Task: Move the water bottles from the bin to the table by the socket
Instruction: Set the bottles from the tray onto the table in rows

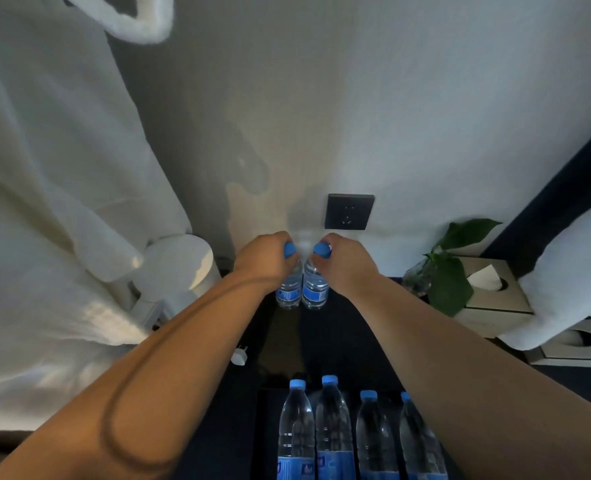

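Two clear water bottles with blue caps and blue labels stand side by side at the back of the dark table (321,341), just below the black wall socket (348,211). My left hand (264,259) grips the neck of the left bottle (288,294). My right hand (344,263) grips the neck of the right bottle (314,292). Close to me, several more capped bottles (332,427) stand upright in a dark bin (262,427).
A white robe (44,202) hangs at the left, with a white round appliance (179,265) beside it. A white plug (239,356) lies on the table's left edge. At the right stand a leafy plant in a glass (449,271) and a tissue box (494,296).
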{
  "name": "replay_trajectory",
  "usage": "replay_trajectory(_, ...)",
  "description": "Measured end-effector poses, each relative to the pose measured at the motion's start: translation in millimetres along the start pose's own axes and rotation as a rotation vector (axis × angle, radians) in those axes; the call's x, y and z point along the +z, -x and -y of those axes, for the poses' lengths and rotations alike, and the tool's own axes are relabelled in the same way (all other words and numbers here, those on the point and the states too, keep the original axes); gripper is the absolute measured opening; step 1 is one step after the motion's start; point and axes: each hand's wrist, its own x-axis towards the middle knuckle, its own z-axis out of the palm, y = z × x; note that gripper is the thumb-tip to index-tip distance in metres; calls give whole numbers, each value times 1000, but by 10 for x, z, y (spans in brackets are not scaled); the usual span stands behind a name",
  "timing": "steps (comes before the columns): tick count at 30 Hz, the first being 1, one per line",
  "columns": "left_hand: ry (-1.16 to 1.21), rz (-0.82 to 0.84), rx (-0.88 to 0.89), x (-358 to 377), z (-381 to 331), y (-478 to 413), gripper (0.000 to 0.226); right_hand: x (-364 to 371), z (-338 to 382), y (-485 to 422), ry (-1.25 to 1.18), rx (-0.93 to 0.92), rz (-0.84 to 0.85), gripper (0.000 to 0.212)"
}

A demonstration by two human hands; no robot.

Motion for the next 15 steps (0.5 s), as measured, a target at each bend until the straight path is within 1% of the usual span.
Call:
replay_trajectory(3,49,7,-23,15,10,-21,15,27,-4,-37,51,-35,17,19)
replay_trajectory(6,71,32,-56,10,3,-1,16,48,-30,-22,29,-24,21,19)
replay_trajectory(9,87,50,-100,35,17,62,21,73,-88,63,-11,-9,36,32)
replay_trajectory(11,88,84,-131,78,61,140,31,104,-162,155,-36,17,74,46)
replay_trajectory(13,81,134,-135,163,144,243,47,166,-255,287,-45,40,130,62)
replay_trajectory(15,47,176,-112,284,226,364,62,257,-388,431,-11,85,199,71)
